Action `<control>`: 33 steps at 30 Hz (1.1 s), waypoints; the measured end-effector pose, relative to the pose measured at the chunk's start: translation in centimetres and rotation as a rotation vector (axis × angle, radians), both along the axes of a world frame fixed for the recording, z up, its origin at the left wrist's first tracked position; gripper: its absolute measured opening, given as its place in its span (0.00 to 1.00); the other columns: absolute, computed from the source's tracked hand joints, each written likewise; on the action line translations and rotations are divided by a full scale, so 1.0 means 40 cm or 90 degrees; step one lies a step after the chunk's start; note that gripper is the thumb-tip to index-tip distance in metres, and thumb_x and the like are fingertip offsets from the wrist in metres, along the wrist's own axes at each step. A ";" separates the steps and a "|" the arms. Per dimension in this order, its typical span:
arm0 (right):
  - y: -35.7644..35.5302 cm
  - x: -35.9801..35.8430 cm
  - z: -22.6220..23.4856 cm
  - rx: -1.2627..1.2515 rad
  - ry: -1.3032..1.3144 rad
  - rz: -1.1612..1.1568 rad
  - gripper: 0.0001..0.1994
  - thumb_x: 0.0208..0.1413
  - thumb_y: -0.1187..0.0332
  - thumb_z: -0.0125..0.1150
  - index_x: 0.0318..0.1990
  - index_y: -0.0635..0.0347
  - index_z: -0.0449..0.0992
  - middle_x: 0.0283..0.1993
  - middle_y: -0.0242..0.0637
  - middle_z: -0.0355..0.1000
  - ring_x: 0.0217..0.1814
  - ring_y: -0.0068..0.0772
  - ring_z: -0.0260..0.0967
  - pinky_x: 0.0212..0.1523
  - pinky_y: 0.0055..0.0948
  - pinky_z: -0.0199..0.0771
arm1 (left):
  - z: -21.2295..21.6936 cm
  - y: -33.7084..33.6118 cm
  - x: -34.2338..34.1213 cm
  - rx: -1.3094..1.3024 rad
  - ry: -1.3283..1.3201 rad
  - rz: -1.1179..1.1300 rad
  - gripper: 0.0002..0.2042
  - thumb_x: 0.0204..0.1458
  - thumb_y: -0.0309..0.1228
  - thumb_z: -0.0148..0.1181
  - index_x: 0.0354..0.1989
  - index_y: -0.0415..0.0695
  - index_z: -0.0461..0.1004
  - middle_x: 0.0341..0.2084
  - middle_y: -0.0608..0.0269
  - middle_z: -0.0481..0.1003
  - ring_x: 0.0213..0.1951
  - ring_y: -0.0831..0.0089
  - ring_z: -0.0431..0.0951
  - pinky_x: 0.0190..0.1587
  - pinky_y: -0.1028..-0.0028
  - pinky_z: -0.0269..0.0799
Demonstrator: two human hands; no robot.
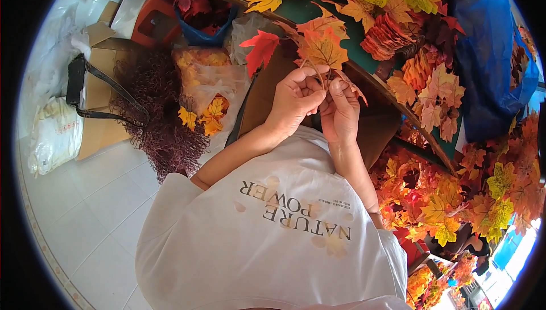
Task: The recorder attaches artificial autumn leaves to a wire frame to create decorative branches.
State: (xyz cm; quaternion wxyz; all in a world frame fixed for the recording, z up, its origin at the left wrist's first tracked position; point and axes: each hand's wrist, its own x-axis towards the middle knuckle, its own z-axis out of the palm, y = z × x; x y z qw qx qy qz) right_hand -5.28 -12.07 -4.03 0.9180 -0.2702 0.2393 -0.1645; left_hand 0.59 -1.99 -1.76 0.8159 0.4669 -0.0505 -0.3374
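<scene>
My left hand is closed in a pinch on a thin brown stem of an artificial maple leaf garland. Right beside it, my right hand pinches the same garland near a stem joint, thumb pressed to the fingers. Orange-yellow leaves fan out just beyond my fingertips, and one reddish leaf pokes out past my right hand. A bright red leaf stands out to the left; whether it joins the same stem I cannot tell. My fingers cover the exact spot where the stems meet.
A green-topped table bears yellow leaves and stacks of orange leaves. On the left are a blue bag of dark red leaves, a heap of dark brown twigs and a cardboard box. A large blue bag stands right.
</scene>
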 end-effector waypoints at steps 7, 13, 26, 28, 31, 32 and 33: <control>0.009 -0.008 -0.006 -0.086 -0.002 -0.040 0.02 0.54 0.76 0.58 0.35 0.61 0.72 0.35 0.30 0.71 0.35 0.21 0.70 0.36 0.22 0.76 | -0.017 -0.002 0.001 -0.025 0.010 0.011 0.18 0.48 0.18 0.58 0.50 0.40 0.69 0.22 0.72 0.67 0.20 0.87 0.64 0.20 0.86 0.59; 0.030 -0.012 -0.005 -0.411 0.085 -0.031 0.06 0.54 0.76 0.58 0.39 0.65 0.71 0.35 0.30 0.70 0.34 0.18 0.67 0.35 0.18 0.70 | -0.053 -0.009 -0.008 -0.052 0.042 0.056 0.18 0.52 0.21 0.57 0.52 0.39 0.66 0.23 0.71 0.67 0.20 0.86 0.63 0.22 0.85 0.60; -0.003 -0.032 -0.015 -1.128 0.196 0.175 0.27 0.52 0.71 0.55 0.60 0.65 0.53 0.38 0.50 0.72 0.30 0.49 0.73 0.25 0.38 0.74 | -0.104 0.031 -0.009 0.008 0.128 -0.016 0.09 0.53 0.25 0.57 0.39 0.34 0.74 0.31 0.63 0.76 0.31 0.80 0.73 0.35 0.81 0.69; -0.002 -0.035 -0.003 -1.207 0.171 0.207 0.28 0.52 0.71 0.55 0.60 0.64 0.53 0.38 0.50 0.72 0.30 0.47 0.73 0.25 0.37 0.74 | -0.110 0.031 -0.003 0.025 0.092 0.001 0.08 0.53 0.25 0.57 0.39 0.34 0.75 0.31 0.63 0.76 0.31 0.79 0.74 0.36 0.81 0.70; -0.020 -0.017 0.038 -1.190 0.225 0.268 0.23 0.51 0.72 0.57 0.55 0.59 0.61 0.35 0.44 0.74 0.30 0.48 0.73 0.27 0.40 0.74 | -0.136 0.034 0.004 0.041 0.094 0.025 0.08 0.54 0.27 0.57 0.38 0.36 0.73 0.32 0.62 0.76 0.35 0.77 0.75 0.41 0.78 0.72; -0.046 -0.005 0.064 -1.250 0.159 0.268 0.18 0.50 0.72 0.58 0.50 0.60 0.66 0.35 0.45 0.74 0.31 0.47 0.73 0.29 0.39 0.74 | -0.140 0.034 0.002 -0.009 0.101 0.057 0.08 0.55 0.29 0.56 0.38 0.37 0.72 0.32 0.62 0.76 0.36 0.76 0.75 0.42 0.77 0.72; -0.067 0.008 0.096 -1.307 0.094 0.267 0.13 0.50 0.73 0.59 0.45 0.61 0.71 0.36 0.46 0.73 0.32 0.46 0.73 0.31 0.38 0.74 | -0.141 0.037 0.005 -0.058 0.108 0.087 0.08 0.55 0.30 0.55 0.38 0.38 0.71 0.33 0.62 0.76 0.37 0.76 0.75 0.42 0.75 0.72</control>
